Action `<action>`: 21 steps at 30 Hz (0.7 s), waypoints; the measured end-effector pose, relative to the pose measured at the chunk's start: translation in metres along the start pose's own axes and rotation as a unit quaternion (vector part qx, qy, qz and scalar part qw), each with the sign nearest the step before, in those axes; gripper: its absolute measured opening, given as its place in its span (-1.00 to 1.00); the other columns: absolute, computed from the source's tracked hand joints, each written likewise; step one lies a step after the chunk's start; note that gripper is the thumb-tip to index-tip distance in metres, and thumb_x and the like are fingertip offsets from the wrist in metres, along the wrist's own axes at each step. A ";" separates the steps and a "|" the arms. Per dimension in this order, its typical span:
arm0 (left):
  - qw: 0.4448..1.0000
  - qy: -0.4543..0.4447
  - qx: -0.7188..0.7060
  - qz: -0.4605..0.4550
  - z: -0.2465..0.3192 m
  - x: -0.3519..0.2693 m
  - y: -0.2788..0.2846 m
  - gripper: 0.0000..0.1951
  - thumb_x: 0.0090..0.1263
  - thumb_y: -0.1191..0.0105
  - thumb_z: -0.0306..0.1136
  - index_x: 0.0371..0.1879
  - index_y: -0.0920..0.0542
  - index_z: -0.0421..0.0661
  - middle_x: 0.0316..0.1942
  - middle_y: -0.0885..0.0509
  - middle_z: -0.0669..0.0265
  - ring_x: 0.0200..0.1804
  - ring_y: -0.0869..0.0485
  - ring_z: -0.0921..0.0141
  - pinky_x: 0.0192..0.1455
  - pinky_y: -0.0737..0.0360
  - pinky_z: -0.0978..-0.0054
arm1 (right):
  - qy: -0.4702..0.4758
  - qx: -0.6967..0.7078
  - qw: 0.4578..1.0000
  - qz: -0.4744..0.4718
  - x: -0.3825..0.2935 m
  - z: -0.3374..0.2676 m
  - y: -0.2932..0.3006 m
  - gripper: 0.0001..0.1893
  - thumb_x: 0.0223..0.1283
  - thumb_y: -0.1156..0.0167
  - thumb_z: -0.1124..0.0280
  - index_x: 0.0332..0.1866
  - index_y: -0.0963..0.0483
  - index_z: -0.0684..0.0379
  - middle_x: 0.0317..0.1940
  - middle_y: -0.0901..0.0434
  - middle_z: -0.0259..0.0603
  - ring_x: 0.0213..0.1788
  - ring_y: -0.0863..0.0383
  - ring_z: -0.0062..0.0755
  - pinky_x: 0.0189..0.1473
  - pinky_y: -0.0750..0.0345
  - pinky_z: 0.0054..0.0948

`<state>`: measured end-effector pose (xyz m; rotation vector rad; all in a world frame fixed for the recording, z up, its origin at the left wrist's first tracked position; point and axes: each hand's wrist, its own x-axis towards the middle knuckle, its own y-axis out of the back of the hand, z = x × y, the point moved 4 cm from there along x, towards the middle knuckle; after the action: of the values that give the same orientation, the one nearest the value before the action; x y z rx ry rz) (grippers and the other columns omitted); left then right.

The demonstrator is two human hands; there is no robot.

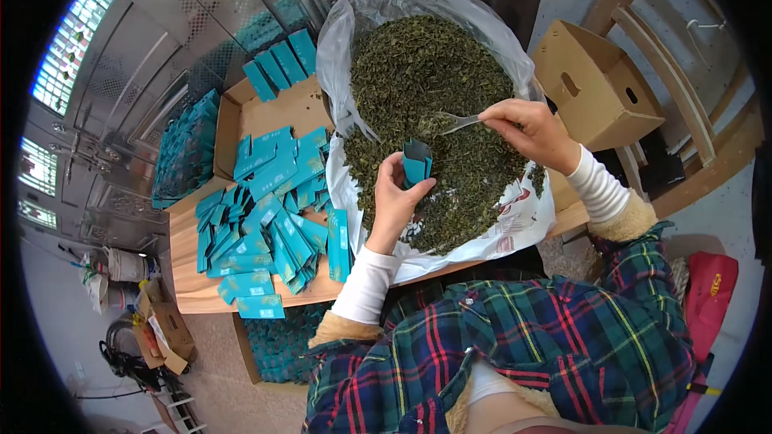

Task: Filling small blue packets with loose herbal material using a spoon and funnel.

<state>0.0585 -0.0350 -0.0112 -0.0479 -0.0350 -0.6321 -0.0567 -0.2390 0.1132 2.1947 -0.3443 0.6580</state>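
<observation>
My left hand (395,199) grips a small teal packet (416,163), held upright with its mouth gaping toward me. In my right hand (531,132) is the handle of a clear plastic spoon (461,122). The spoon's bowl sits at the heap of dried leaves (431,66), with some leaf on it. That heap fills a spread plastic bag (338,42) on the table. Left of the bag lies a loose pile of flat teal packets (283,175).
A shallow cardboard tray (289,111) stands behind the packets, with several upright teal packets (280,66) at its back. More packets fill a box (187,144) at left and a floor box (280,343). A cardboard box (594,87) and a wooden chair (669,72) stand right.
</observation>
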 end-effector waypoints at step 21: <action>0.999 0.023 -0.033 -0.009 0.008 0.001 0.000 -0.43 0.07 -0.37 -0.53 0.08 -0.41 -0.19 -0.13 -0.60 0.36 -0.09 -0.58 0.51 0.04 -0.53 0.55 | 0.076 -0.175 0.979 -0.069 -0.003 -0.033 0.000 -0.79 0.01 -0.20 0.62 -0.19 -0.55 0.22 -0.21 -0.63 -0.15 -0.11 -0.63 -0.17 -0.07 -0.58 -0.28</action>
<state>0.0597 -0.0352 -0.0036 -0.0970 0.0310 -0.6528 -0.0706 -0.2130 0.1292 1.8031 -0.2081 0.6315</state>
